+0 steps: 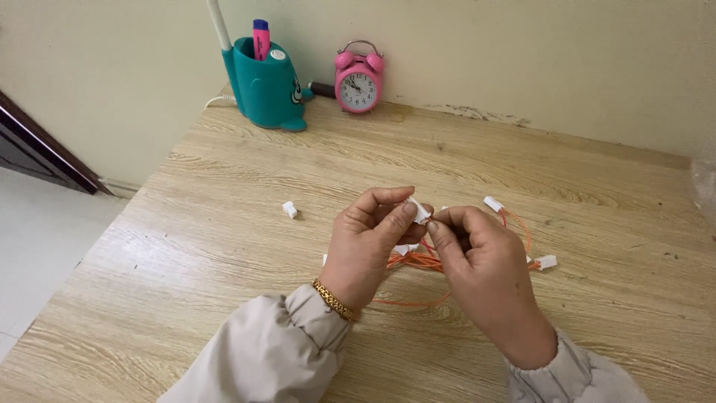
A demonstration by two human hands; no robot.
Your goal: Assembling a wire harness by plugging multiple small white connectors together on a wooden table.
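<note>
Both my hands meet over the middle of a wooden table [224,224]. My left hand [369,250] pinches a small white plastic connector [419,211] between thumb and forefinger. My right hand [481,272] pinches the orange wire end right next to that connector. A bundle of thin orange wires [418,261] lies under and between the hands. Two more white connectors [493,203] [547,262] sit at wire ends to the right. A loose white connector [289,210] lies alone to the left of my left hand.
At the back left, against the wall, stand a teal pen holder [267,86] with a pink marker and a pink twin-bell alarm clock [358,80]. The table's left edge drops to a pale floor [37,246]. Clear plastic shows at the right edge [705,186].
</note>
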